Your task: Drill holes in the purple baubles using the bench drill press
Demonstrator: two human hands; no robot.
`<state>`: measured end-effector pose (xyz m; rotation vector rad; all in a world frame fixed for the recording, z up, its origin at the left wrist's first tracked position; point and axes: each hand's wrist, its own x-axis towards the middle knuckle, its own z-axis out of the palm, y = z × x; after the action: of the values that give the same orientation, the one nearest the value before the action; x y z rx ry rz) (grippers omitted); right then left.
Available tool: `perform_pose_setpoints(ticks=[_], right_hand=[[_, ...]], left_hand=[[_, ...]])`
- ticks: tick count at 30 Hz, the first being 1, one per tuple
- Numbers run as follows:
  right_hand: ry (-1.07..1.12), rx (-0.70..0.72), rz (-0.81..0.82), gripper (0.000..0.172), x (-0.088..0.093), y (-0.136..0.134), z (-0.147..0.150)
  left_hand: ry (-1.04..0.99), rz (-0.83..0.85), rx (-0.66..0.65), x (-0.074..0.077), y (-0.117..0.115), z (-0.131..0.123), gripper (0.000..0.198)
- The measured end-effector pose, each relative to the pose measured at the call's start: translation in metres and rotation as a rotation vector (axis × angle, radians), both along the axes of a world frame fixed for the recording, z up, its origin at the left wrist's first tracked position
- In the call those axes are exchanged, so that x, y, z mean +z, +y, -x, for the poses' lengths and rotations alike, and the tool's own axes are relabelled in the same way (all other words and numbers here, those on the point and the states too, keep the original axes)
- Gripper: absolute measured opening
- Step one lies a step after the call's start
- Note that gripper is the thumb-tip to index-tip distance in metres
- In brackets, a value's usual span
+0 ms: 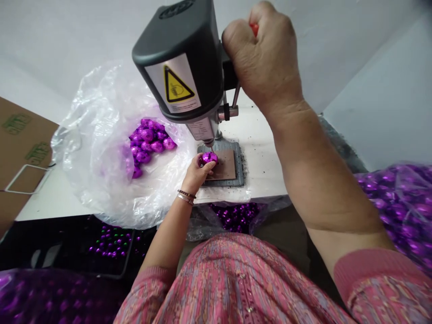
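A: What worries you most here?

B: The left hand [197,174]. Its fingers curl around a purple foil egg [209,158], gripping it lightly with the fingertips rather than clamping it. The egg sits just under the tip of the bench drill [177,58], above a brown pad [227,165] on a grey base plate [239,164].

A: And the right hand [261,58]?

B: It's closed in a tight fist around a red-ended lever handle [254,29] beside the drill head. With fingers that near the tip, a hard or sudden pull could drive it into a fingertip.

A: Could the egg slip?

B: Easily. It's round and the foil looks slick, so an off-centre contact could make it spin or skid out of those fingers. A loose hold would make that worse.

A: What about the surroundings?

B: Dark crumbs [249,163] are scattered on the counter [261,157] around the plate, and they could get under the egg or the hand and upset the position. A clear plastic bag [101,153] holding a heap of purple eggs [148,144] lies close by, so a loose fold could drift under the tip and snag.
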<state>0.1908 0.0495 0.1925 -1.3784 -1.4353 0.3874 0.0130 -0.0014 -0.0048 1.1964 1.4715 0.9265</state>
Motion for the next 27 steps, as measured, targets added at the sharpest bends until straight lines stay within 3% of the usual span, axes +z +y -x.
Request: perform_pose_setpoints(ticks=[6,11,18,24,27], right_hand=[[-0.024,0.026,0.01,0.036,0.0,-0.002,-0.001],[-0.061,-0.011,0.025,0.033,0.0,0.0,-0.002],[-0.051,-0.016,-0.023,0.037,-0.003,-0.002,0.0],[-0.172,0.091,-0.351,0.025,-0.037,-0.037,-0.011],[-0.33,0.042,-0.404,0.018,-0.061,-0.058,-0.015]], left_hand=[[0.156,-0.052,0.001,-0.002,0.006,-0.003,0.047],[0.414,-0.087,-0.008,0.005,0.005,-0.011,0.07],[0.373,-0.082,-0.065,0.004,0.003,-0.013,0.077],[0.335,-0.079,-0.06,-0.001,0.001,-0.014,0.075],[0.336,-0.099,-0.069,-0.004,0.002,-0.013,0.076]])
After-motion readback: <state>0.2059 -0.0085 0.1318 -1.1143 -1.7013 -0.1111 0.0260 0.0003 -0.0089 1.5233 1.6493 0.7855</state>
